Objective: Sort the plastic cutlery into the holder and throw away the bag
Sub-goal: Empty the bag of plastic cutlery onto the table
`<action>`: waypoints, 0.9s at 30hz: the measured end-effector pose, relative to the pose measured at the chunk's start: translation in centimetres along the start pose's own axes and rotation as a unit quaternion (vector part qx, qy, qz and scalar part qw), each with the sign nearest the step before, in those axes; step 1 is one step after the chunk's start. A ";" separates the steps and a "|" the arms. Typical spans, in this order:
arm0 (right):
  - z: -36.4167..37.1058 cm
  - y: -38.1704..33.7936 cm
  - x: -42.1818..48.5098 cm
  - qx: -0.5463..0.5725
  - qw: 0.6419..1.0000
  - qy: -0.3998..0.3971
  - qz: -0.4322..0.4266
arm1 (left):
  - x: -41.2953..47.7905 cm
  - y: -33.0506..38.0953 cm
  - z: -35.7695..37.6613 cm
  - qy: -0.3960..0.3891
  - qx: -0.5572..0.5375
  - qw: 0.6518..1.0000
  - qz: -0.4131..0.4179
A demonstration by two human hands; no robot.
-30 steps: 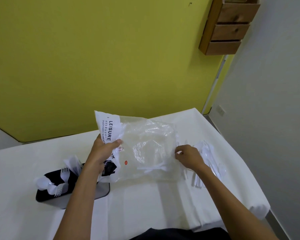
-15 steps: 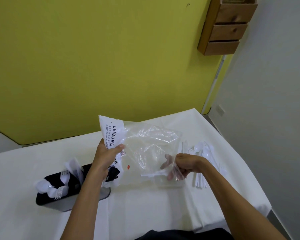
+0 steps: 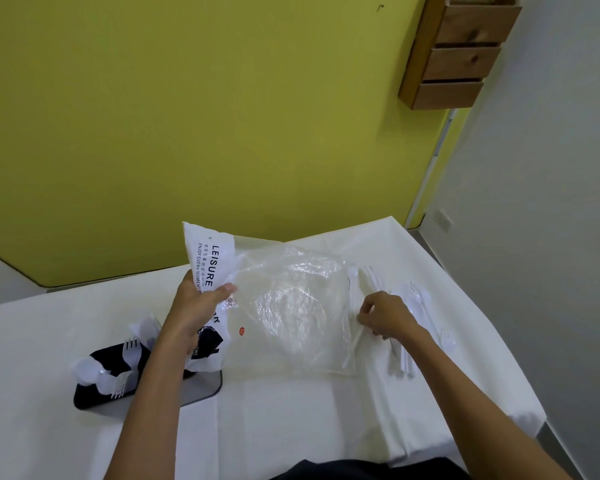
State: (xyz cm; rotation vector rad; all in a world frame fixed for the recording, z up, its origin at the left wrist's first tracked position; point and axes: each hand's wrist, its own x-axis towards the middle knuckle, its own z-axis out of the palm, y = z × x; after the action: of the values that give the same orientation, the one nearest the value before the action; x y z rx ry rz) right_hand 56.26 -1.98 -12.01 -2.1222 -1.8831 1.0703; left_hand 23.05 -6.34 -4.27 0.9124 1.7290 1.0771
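The left hand (image 3: 201, 306) grips the printed end of the bag (image 3: 291, 306), fingers clamped, lifting it so the mouth faces the right hand (image 3: 385, 317). The right hand pinches a white utensil (image 3: 353, 344) at the bag's edge, apparently to draw it clear. Loose cutlery (image 3: 418, 301) lies just beyond that hand on the worktop (image 3: 291, 410). The holder (image 3: 90, 400) sits under the left forearm.

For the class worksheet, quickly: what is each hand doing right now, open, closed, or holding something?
Left hand: grips the printed end of the bag.
Right hand: pinches a white cutlery piece at the bag's edge.
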 end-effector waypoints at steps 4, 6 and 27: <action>-0.1 1.0 -0.2 -0.031 0.999 0.023 -0.032 | 0.0 0.2 -0.4 -0.008 -0.005 1.000 -0.008; -0.1 1.2 -0.2 -0.029 0.999 0.023 -0.038 | -0.3 0.4 -0.6 -0.011 -0.004 1.000 -0.010; -2.4 0.0 -3.0 0.416 0.903 -0.091 -0.049 | -1.6 -0.1 1.8 -0.053 -0.109 0.988 -0.096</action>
State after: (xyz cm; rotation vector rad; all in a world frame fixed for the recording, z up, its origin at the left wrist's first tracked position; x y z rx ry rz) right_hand 57.63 -3.85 -8.92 -1.4500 -1.2005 1.6912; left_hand 25.28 -7.23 -4.31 0.6403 1.5433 1.0462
